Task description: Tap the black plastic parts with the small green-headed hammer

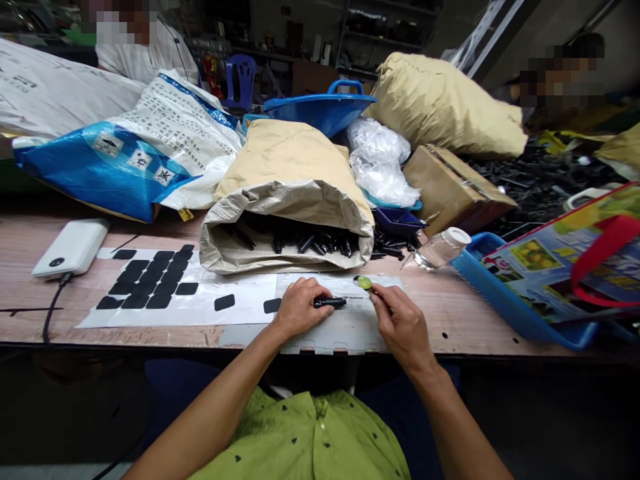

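Note:
My left hand (304, 308) is closed around a short black tube-shaped piece (330, 303), which lies low over a grey board (330, 337) at the table's front edge. To its right, my right hand (400, 323) pinches a small round yellow-green object (365, 283) with a dark end; its exact kind is unclear. Left of my hands, a white sheet (200, 312) carries several black rounded patches (150, 280), with a single patch (225, 303) set apart. Just beyond my hands, the open mouth of a paper sack (287, 193) shows several black tube-shaped pieces (320, 243) inside.
A white power bank (73, 248) with a cable lies at left, below a blue-and-white sack (125, 157). On the right stand a clear bottle (440, 248), a blue basket (525, 313) and a cardboard box (453, 190). Two people (143, 50) are across the table.

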Action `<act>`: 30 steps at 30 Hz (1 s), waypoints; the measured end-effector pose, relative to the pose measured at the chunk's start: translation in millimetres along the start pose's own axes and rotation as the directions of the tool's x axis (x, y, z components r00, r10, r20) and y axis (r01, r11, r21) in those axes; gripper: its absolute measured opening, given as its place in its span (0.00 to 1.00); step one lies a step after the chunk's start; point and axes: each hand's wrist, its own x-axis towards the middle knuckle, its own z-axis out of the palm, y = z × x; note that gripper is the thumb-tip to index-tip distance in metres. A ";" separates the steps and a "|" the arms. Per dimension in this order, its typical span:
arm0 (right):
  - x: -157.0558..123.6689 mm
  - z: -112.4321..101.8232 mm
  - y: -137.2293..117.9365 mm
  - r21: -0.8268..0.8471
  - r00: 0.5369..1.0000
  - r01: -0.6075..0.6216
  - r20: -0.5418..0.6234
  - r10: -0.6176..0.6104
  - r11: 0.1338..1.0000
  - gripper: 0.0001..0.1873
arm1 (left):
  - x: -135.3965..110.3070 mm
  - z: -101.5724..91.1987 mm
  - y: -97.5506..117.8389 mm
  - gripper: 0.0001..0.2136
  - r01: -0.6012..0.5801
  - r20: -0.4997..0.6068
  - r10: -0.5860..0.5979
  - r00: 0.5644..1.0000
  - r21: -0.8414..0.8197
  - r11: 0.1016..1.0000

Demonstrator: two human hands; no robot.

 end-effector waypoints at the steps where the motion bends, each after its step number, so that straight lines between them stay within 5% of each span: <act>1: 2.3 -0.8 10.5 -0.058 1.000 -0.012 -0.024 0.011 0.998 0.15 | -0.1 0.2 0.2 0.08 0.002 -0.002 -0.002 1.000 0.001 1.000; 7: 7.0 14.7 58.6 -0.308 0.998 0.002 -0.052 -0.020 0.951 0.14 | -0.4 0.8 0.4 0.08 0.023 0.008 -0.023 1.000 -0.005 1.000; 15: 3.5 24.4 59.4 -0.322 0.999 -0.033 -0.049 0.018 0.946 0.14 | -13.2 -4.6 9.0 0.08 -0.094 0.001 0.095 0.995 -0.109 0.990; 21: 3.8 23.5 55.8 -0.352 0.999 -0.031 -0.050 0.014 0.936 0.14 | -79.1 -0.5 40.9 0.10 -0.212 0.330 0.325 0.886 -0.334 0.918; 24: 3.4 24.9 55.5 -0.363 0.998 -0.035 -0.054 0.017 0.931 0.14 | -101.5 19.5 40.7 0.10 -0.082 0.446 0.214 0.869 -0.297 0.951; 27: 3.2 25.1 54.9 -0.367 0.998 -0.045 -0.056 0.026 0.929 0.14 | -107.2 47.9 21.2 0.13 0.196 0.531 -0.023 0.847 -0.272 0.942; 30: 3.4 24.2 53.5 -0.369 0.998 -0.047 -0.053 0.029 0.928 0.14 | -108.4 77.4 -9.6 0.19 0.440 0.590 -0.278 0.758 -0.149 0.885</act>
